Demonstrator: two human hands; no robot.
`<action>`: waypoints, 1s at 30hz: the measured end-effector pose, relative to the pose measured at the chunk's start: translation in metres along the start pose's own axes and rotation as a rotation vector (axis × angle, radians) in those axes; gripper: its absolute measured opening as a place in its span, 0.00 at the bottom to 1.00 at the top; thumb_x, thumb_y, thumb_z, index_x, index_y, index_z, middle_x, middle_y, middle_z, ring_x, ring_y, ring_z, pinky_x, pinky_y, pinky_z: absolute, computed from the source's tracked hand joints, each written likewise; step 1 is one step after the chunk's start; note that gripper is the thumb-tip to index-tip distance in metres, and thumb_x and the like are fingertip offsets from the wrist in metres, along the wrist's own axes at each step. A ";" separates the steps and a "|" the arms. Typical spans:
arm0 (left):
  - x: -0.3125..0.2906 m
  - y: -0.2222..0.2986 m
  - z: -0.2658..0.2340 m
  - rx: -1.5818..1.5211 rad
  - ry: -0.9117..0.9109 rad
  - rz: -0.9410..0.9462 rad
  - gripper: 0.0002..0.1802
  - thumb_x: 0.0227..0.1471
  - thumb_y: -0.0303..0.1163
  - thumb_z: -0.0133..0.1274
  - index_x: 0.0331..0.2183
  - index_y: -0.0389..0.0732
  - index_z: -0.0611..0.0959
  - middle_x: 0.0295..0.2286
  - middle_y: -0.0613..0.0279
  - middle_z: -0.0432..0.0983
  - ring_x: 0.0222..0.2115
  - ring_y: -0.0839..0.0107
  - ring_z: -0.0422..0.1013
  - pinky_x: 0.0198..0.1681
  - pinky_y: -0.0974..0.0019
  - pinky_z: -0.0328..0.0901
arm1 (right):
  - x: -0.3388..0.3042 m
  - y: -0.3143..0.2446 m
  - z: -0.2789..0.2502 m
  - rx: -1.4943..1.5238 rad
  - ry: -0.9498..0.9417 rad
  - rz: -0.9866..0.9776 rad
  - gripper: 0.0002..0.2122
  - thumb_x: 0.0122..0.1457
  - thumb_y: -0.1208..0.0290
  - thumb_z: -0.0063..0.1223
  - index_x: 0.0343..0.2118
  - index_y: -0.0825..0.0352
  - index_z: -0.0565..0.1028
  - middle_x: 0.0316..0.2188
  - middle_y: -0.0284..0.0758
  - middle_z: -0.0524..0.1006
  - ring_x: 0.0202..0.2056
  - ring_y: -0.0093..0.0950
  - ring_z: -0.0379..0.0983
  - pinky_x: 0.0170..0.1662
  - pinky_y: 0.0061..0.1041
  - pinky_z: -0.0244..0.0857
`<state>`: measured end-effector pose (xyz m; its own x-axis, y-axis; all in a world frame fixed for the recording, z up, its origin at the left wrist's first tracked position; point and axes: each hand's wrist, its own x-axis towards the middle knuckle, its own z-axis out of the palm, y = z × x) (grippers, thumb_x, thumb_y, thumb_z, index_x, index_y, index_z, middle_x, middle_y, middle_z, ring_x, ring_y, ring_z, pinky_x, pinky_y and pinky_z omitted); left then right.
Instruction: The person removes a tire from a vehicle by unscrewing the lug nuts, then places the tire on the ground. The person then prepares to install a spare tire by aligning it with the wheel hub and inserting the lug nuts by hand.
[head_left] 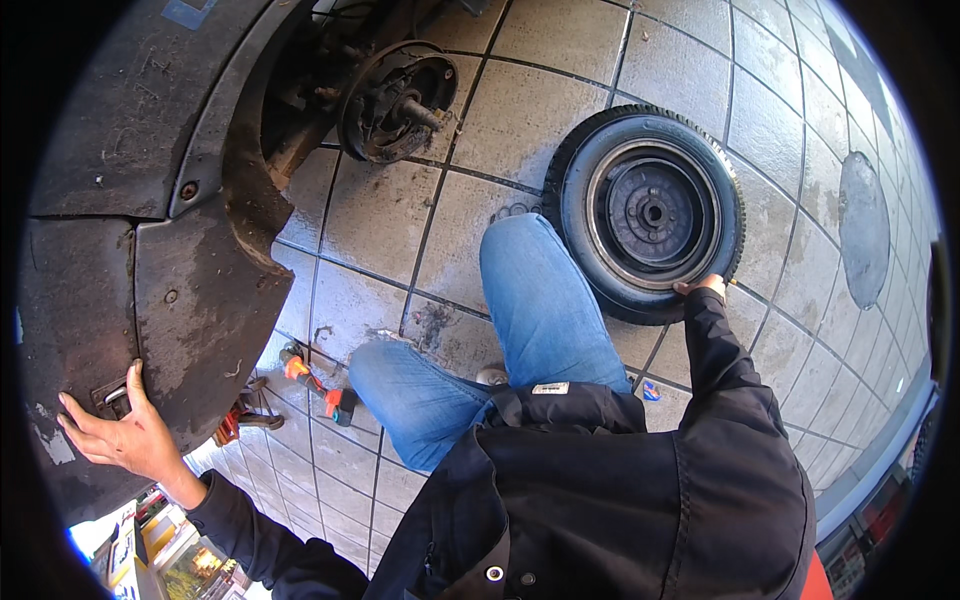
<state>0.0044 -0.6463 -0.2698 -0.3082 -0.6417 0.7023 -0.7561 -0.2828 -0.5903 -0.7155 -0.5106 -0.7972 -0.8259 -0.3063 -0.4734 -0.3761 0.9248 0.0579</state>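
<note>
My left hand (125,432) rests on the dark, worn body panel (200,290) of a vehicle, fingers spread beside a small recessed fitting (113,397). On the right, a wheel (612,270) with a black tyre and dark steel rim lies flat on the tiles. My right hand (703,287) grips the tyre's near right edge, thumb on the sidewall; its other fingers are mostly hidden. Beyond my knees, a bare hub with exposed brake parts (385,112) and a protruding stub axle sits in the wheel opening.
An orange and black power tool (318,385) lies on the tiled floor (375,215) left of my knee. Near it, partly under the panel, stands a red jack-like object (240,418). A small blue wrapper-like scrap (652,391) lies right of me. A grey oval patch (864,230) marks the far-right floor.
</note>
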 end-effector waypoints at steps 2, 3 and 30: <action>0.000 -0.001 -0.001 0.003 0.003 0.003 0.53 0.45 0.61 0.68 0.65 0.46 0.67 0.62 0.42 0.59 0.65 0.49 0.52 0.65 0.43 0.51 | -0.003 -0.003 -0.002 0.004 -0.007 -0.014 0.37 0.39 0.59 0.82 0.52 0.72 0.76 0.48 0.47 0.81 0.50 0.41 0.80 0.54 0.36 0.73; 0.000 -0.002 -0.001 0.002 0.004 0.004 0.53 0.45 0.61 0.68 0.65 0.46 0.67 0.62 0.42 0.59 0.65 0.49 0.52 0.65 0.43 0.51 | -0.003 -0.002 -0.001 0.000 -0.008 -0.007 0.37 0.39 0.59 0.82 0.52 0.72 0.76 0.48 0.47 0.81 0.50 0.41 0.80 0.54 0.36 0.73; 0.000 -0.002 0.000 -0.004 0.006 0.010 0.53 0.45 0.62 0.68 0.65 0.46 0.67 0.62 0.42 0.58 0.66 0.49 0.52 0.65 0.43 0.51 | -0.007 -0.006 -0.007 -0.045 -0.012 -0.014 0.36 0.37 0.56 0.83 0.49 0.71 0.79 0.45 0.46 0.83 0.47 0.39 0.81 0.53 0.35 0.74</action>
<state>0.0060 -0.6457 -0.2693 -0.3190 -0.6403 0.6987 -0.7552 -0.2737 -0.5957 -0.7109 -0.5156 -0.7880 -0.8154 -0.3156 -0.4852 -0.4061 0.9093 0.0910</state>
